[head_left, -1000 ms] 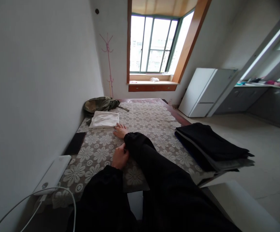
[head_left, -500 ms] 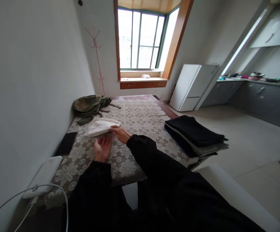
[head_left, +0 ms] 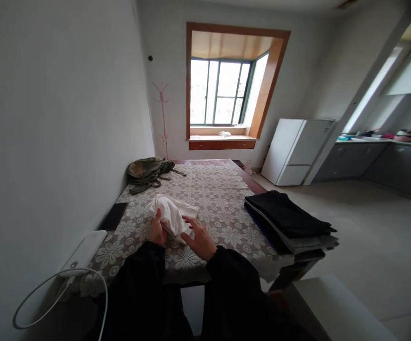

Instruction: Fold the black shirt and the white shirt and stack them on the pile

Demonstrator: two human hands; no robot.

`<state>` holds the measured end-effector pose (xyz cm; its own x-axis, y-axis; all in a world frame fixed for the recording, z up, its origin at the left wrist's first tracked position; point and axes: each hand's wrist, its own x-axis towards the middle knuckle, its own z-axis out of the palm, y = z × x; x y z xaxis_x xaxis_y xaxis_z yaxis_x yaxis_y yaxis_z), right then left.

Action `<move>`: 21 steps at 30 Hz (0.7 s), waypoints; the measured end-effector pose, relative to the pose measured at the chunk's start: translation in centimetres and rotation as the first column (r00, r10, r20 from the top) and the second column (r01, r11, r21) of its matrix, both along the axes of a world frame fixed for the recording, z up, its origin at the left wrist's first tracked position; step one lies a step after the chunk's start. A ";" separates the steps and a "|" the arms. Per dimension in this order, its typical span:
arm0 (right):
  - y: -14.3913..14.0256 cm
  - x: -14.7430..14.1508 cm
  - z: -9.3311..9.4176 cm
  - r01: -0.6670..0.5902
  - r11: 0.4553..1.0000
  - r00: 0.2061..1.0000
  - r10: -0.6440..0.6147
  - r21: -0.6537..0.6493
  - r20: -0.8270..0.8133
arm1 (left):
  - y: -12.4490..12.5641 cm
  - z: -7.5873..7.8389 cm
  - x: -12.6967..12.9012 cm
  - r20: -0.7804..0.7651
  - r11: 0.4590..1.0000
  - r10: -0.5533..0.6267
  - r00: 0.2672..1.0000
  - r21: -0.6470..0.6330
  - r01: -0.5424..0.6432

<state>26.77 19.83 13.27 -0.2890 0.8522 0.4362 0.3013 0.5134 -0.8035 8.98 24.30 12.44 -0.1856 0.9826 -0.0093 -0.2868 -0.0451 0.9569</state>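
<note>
— Head view, from the left edge: what lies by the wall?

— A white cable [head_left: 59,293] loops up to a flat white device [head_left: 84,252] at the table's near corner. Just past it, a dark flat thing [head_left: 113,215] sits at the edge of the flowered tablecloth [head_left: 223,189]; it is too dim for me to say what it is.

— And your hands?

— My left hand [head_left: 156,230] is closed on the near left side of the white cloth [head_left: 170,214], thumb over the fabric, so I am gripping it. The cloth is bunched and raised a little off the tablecloth, near the front edge and left of the middle. My right hand [head_left: 200,237] meets the cloth's lower right part with its fingers spread and nearly straight. I think the fingertips press the fabric rather than pinch it, but they are small here, so I cannot say if that hand has any hold.

— What is behind the cloth?

— A crumpled olive garment [head_left: 148,169] lies at the far left corner of the table, well apart from my hands.

— Further right?

— A stack of folded dark clothes [head_left: 287,219] rests on the right edge of the table, apart from the white cloth. Beyond it, on the floor by the far wall, stands a white fridge [head_left: 298,150], and a grey counter [head_left: 386,158] runs along the right side.
</note>
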 end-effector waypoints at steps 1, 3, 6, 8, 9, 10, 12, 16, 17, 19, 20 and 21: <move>0.4 -1.5 0.4 -0.013 1.000 0.999 0.012 -0.023 -0.031 | -0.6 0.0 0.3 -0.005 1.000 -0.014 1.000 0.022 0.014; 0.9 -4.0 1.1 -0.029 0.997 0.993 0.020 -0.072 -0.112 | -1.9 -0.2 0.6 -0.017 0.997 -0.036 0.999 0.066 0.037; 0.3 -5.8 1.3 -0.059 0.991 0.951 0.021 -0.116 -0.309 | -4.0 -0.2 0.3 -0.042 0.975 -0.125 0.991 0.178 0.131; -0.6 -5.9 1.2 -0.090 0.985 0.891 0.013 -0.147 -0.455 | -5.4 0.3 0.2 -0.099 0.940 -0.209 0.973 0.254 0.228; -0.9 -5.6 1.2 -0.102 0.982 0.863 0.009 -0.157 -0.505 | -6.1 0.7 0.4 -0.143 0.928 -0.221 0.965 0.275 0.253; -1.2 -5.3 1.3 -0.103 0.983 0.846 0.005 -0.154 -0.534 | -6.6 1.1 0.6 -0.192 0.925 -0.205 0.960 0.284 0.254; -1.6 -4.5 1.5 -0.071 0.991 0.849 0.001 -0.112 -0.528 | -7.4 1.9 1.4 -0.277 0.934 -0.118 0.954 0.295 0.201; -1.5 -3.2 1.7 -0.067 0.997 0.882 0.043 -0.035 -0.470 | -7.9 2.5 2.8 -0.315 0.955 0.008 0.949 0.283 0.086; -1.4 -3.0 1.6 -0.083 0.996 0.882 0.057 -0.035 -0.467 | -7.9 2.5 3.0 -0.306 0.960 0.026 0.952 0.274 0.062; -1.1 -2.6 1.3 -0.107 0.993 0.883 0.076 -0.042 -0.464 | -7.9 2.2 3.2 -0.297 0.964 0.060 0.953 0.266 0.022; -1.0 -2.5 1.1 -0.118 0.992 0.885 0.084 -0.047 -0.458 | -7.8 2.1 3.2 -0.302 0.963 0.074 0.950 0.268 0.010; -0.8 -2.5 1.0 -0.129 0.990 0.888 0.092 -0.052 -0.451 | -7.7 2.0 3.2 -0.313 0.962 0.088 0.946 0.274 0.001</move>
